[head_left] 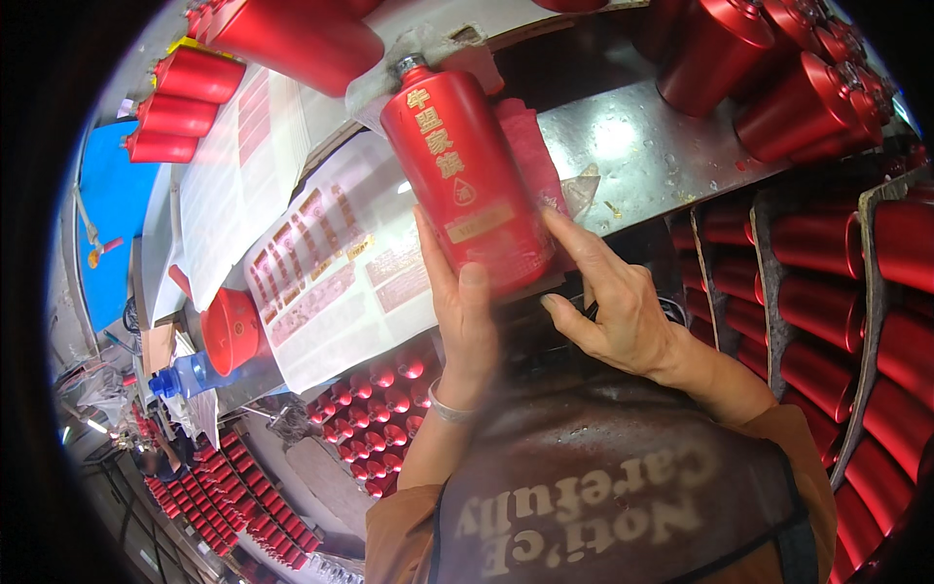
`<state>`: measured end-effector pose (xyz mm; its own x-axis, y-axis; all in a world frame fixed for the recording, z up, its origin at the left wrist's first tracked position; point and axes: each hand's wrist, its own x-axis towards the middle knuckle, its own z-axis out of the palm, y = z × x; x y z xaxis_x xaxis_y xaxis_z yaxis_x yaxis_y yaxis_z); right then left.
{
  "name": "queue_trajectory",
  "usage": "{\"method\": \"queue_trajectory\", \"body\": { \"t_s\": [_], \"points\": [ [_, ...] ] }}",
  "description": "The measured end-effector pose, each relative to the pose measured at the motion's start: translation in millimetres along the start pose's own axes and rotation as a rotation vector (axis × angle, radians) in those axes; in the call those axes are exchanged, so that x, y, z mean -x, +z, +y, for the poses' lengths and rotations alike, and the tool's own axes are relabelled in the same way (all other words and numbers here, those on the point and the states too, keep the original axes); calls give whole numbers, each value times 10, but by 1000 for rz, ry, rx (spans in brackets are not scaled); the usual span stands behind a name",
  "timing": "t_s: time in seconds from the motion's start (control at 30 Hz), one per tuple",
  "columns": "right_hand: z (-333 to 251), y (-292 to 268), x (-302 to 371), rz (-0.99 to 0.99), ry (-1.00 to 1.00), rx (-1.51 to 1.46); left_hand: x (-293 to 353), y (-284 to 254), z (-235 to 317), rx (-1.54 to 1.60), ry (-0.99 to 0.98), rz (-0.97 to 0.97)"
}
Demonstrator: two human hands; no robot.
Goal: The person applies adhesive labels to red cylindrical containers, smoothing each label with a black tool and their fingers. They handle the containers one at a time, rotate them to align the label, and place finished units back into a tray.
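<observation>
While your left hand [463, 319] grasps the red bottle [477, 180] above the bench [632, 146], right of the printed sheet [341, 263], keep your loosely spread right hand [621, 304] light against its side, since pressure could mar the lettering [431, 134].

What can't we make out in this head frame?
All head view:
Held red bottle: far side, hidden by its own body.
Left hand: some fingers, behind thumb and bottle.
Upper-left red bottle: partly cut off by upper edge.
Distant red rows, lower left: too small for detail.
</observation>
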<state>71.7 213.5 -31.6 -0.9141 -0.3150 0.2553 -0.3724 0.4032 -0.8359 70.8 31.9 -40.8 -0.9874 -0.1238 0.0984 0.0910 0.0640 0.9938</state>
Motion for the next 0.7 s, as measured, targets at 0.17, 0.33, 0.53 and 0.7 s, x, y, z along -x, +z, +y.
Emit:
{"method": "queue_trajectory", "body": {
  "t_s": [0.17, 0.33, 0.53, 0.7],
  "points": [
    [80, -77, -72, -25, 52, -85, -41, 34, 92, 0, -35, 13],
    [186, -294, -302, 202, 580, -775, 10, -93, 90, 175, -72, -66],
    [66, -241, -236, 161, 329, -670, 9, -244, -106, -178, -11, -145],
    [-82, -195, -339, 299, 128, 20, 7, -280, -174, -259, 35, -82]
  ]
}}
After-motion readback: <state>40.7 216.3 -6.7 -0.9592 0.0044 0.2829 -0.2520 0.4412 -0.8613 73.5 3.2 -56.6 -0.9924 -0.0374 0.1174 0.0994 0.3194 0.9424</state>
